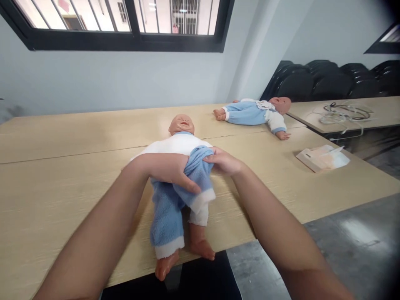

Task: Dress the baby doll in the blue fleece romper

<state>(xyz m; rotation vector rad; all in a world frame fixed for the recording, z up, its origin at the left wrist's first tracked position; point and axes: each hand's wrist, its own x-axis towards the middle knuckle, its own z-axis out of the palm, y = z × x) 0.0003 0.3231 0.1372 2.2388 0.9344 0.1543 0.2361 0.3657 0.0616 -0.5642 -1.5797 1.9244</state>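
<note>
A baby doll (182, 125) lies on its back on the wooden table (62, 175), head away from me, feet over the near edge. It wears a white top and fluffy blue trousers (167, 216) with white cuffs. My left hand (170, 168) lies across the doll's waist, its fingers closed over the bunched blue fabric. My right hand (223, 161) pinches the same blue fabric at the doll's hip from the right. One trouser leg is pulled up, leaving a bare lower leg (200, 241).
A second doll (256, 113) in blue and white lies further back on the right. A flat packet (323, 157) rests near the table's right edge. Cables (343, 113) lie on another table beyond, with black chairs (328, 81) behind. A window runs along the wall.
</note>
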